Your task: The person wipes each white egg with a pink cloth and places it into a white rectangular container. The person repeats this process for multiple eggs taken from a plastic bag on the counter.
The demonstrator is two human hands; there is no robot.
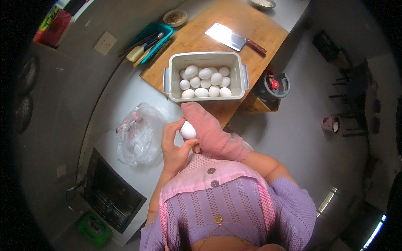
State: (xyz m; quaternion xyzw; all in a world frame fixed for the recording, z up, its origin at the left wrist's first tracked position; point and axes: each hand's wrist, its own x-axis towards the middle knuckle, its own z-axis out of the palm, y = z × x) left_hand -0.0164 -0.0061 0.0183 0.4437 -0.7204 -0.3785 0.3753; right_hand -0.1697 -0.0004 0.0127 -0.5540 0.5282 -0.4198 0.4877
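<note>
My left hand (174,150) grips a white egg (188,130) between thumb and fingers, in front of my apron. A pink cloth (213,135) drapes over my right hand and presses against the egg's right side. Most of that hand is hidden under the fabric; my right forearm (265,164) comes out below it. Just beyond the cloth is a pale plastic bin (205,56) with grey side handles. Several white eggs (205,73) lie piled inside it.
The bin sits on a wooden cutting board (188,40), near a cleaver (229,36). A crumpled clear plastic bag (138,138) lies left on the white counter (110,131). A teal basket (165,44) holds utensils. A gas cylinder (273,88) stands right, below the board. The sink (110,194) is lower left.
</note>
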